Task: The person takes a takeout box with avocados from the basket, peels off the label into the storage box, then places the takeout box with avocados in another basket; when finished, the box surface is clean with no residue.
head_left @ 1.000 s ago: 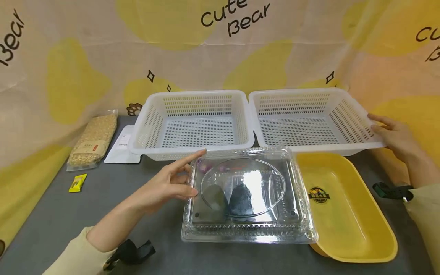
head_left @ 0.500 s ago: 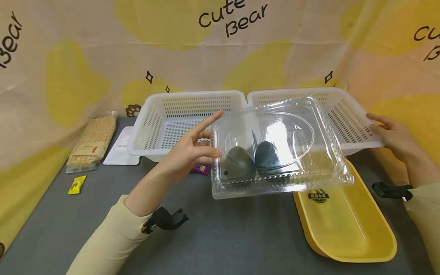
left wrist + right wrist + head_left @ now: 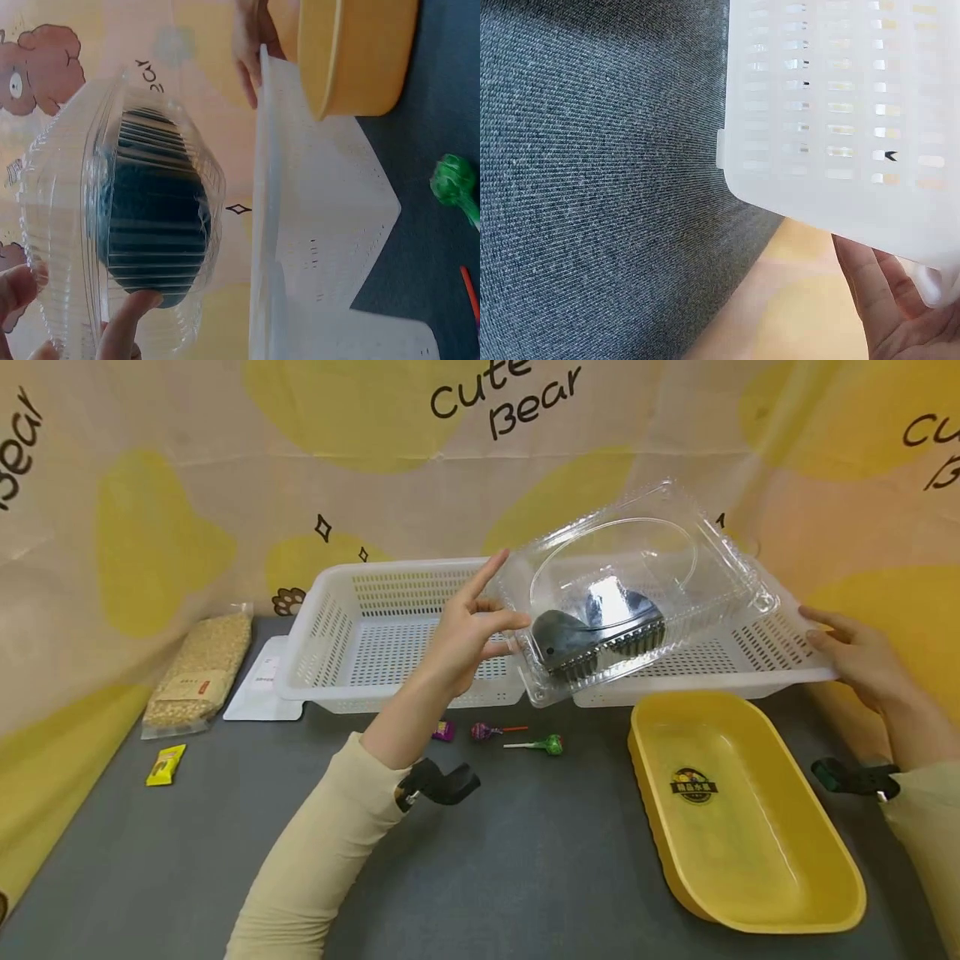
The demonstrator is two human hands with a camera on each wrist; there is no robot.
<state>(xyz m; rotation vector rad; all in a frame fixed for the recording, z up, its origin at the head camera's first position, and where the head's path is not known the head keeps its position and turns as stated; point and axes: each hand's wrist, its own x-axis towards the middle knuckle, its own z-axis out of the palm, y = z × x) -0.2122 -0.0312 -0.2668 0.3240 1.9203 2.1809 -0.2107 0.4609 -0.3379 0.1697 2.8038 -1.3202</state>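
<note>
Lifted off the bench (image 3: 525, 877) since a second ago, the clear clamshell box (image 3: 637, 585) now hangs in the air over the seam between the two white baskets, where earlier it lay flat in front of them beside the yellow tray (image 3: 750, 827); its leaving uncovers two lollipops (image 3: 525, 739) and a purple sweet (image 3: 444, 730) on the grey cloth. The left hand (image 3: 468, 639) pinches the box at its near-left edge, thumb on top and fingers underneath, index finger stretched upward, so the box lies to the right of and beyond the grip. Its long axis runs from that edge up and away to the right, tilted steeply, the far-right corner highest and the near-left corner lowest; the domed lid faces up and toward the wearer, and the dark rounded contents (image 3: 592, 635) have slid to the low side. In the left wrist view a fingertip (image 3: 131, 311) shows against the ribbed wall of the box (image 3: 120, 225). The right basket (image 3: 757, 643) sits directly below and behind the box, nearer than the left basket (image 3: 390, 627). The right hand (image 3: 858, 660) rests with relaxed fingers on the right basket's outer rim, its palm (image 3: 889, 300) against the corner (image 3: 840, 187), well apart from the box
</note>
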